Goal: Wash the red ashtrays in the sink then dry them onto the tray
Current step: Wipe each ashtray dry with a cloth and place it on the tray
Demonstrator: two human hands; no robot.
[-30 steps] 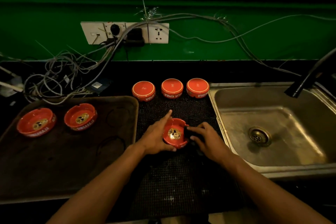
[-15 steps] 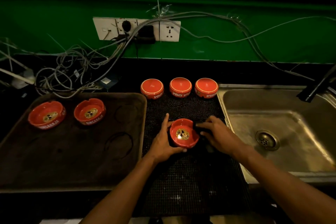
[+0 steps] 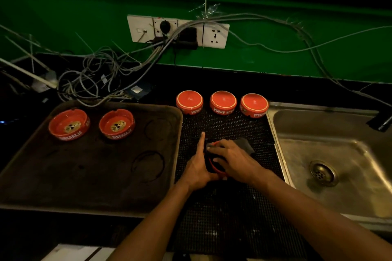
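A red ashtray (image 3: 216, 168) sits on the black mesh mat (image 3: 229, 218), mostly hidden under my hands. My left hand (image 3: 198, 165) holds its left side, index finger pointing straight out. My right hand (image 3: 232, 160) presses a dark cloth (image 3: 244, 144) into the ashtray's bowl. Two red ashtrays (image 3: 69, 124) (image 3: 116, 123) stand upright on the dark tray (image 3: 89, 176) at left. Three more (image 3: 189, 101) (image 3: 223, 102) (image 3: 254, 104) lie upside down in a row at the mat's far edge.
A steel sink (image 3: 339, 154) with a drain (image 3: 322, 172) lies to the right, a black tap (image 3: 380, 121) at its far corner. A tangle of cables (image 3: 99, 82) and a wall socket strip (image 3: 178, 30) sit behind the tray.
My right hand has moved left over the ashtray with the cloth, covering its bowl. The view has shifted left.
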